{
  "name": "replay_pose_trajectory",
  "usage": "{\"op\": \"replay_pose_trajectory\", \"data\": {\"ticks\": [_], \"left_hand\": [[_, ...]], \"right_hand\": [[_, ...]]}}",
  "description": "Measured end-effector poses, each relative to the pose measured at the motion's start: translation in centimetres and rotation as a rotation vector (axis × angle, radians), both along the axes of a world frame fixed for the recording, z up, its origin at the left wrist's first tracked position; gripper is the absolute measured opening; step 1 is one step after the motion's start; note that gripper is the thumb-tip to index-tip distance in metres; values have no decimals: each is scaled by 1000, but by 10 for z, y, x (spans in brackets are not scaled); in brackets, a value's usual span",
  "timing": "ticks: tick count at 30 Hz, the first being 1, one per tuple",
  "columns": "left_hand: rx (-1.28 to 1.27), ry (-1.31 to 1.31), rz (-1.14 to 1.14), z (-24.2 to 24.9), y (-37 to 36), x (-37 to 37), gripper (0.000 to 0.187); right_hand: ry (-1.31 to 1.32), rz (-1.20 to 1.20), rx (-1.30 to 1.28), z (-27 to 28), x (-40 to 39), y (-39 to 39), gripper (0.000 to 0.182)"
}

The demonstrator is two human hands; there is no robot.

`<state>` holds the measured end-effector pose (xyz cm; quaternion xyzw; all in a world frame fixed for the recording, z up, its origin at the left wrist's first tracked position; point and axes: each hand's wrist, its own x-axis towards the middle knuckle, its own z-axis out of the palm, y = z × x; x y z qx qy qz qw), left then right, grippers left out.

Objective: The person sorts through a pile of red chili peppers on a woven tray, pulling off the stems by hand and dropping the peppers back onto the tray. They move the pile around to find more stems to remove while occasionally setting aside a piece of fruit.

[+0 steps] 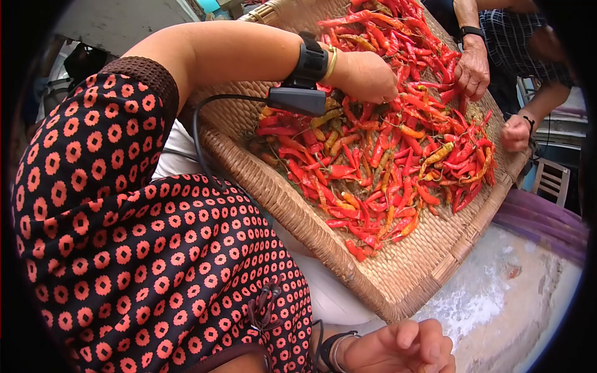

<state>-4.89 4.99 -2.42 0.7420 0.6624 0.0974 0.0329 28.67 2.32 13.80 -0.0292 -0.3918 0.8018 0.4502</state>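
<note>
My left hand [367, 78] reaches across the pile of chili peppers [398, 155], fingers curled down and pressed in among them. Its fingertips are partly hidden, so what they pinch cannot be made out. The chilies are mostly red, with some orange and yellowish ones, and look wrinkled. They lie in a woven wicker tray [410, 273], which sits tilted in view. Apart from the chilies, below the tray's near corner, is my right hand [401, 348]. Its palm faces up, with loosely bent fingers and nothing visible in them.
Across the tray, another person's hand [472, 71] touches the chilies, while that person's second hand [516, 132] is at the tray's rim. A dark device with a cable [297, 99] is strapped to my left wrist. A wooden stool [550, 180] stands beyond the tray on the right.
</note>
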Motion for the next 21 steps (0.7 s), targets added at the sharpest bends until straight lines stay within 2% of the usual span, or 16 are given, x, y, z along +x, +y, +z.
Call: {"op": "replay_pose_trajectory", "data": {"ticks": [1,3,4,7,11,13,14,15,17,18,19,21], "left_hand": [[2,2,-6,2,0,2,14],[6,3,0,5,2,5,15],[26,-11,-7,6,3,7,15],[101,-15,-33,6,9,11,17],[115,-19,52,9,17,20,21],[29,-45,115,11,21,23,21],[53,-66,110,10,22,23,22],[66,-77,113,6,23,23,22],[118,-107,114,-4,25,24,21],[96,-111,116,0,22,25,21],[97,-102,123,1,22,26,21],[56,-163,139,2,20,27,20]], "right_hand": [[5,6,-1,1,-1,0,28],[-142,-61,122,2,0,1,27],[-52,78,47,3,4,6,27],[-33,23,1,4,1,2,27],[-9,109,49,-1,4,5,27],[81,130,10,-3,3,2,26],[658,-132,-183,-22,-28,-15,25],[648,-124,-171,-17,-25,-13,25],[166,147,18,2,-11,-10,23],[152,19,22,-7,1,-14,22],[161,26,21,-12,-11,-16,22],[707,-122,4,-24,-40,-22,20]]}}
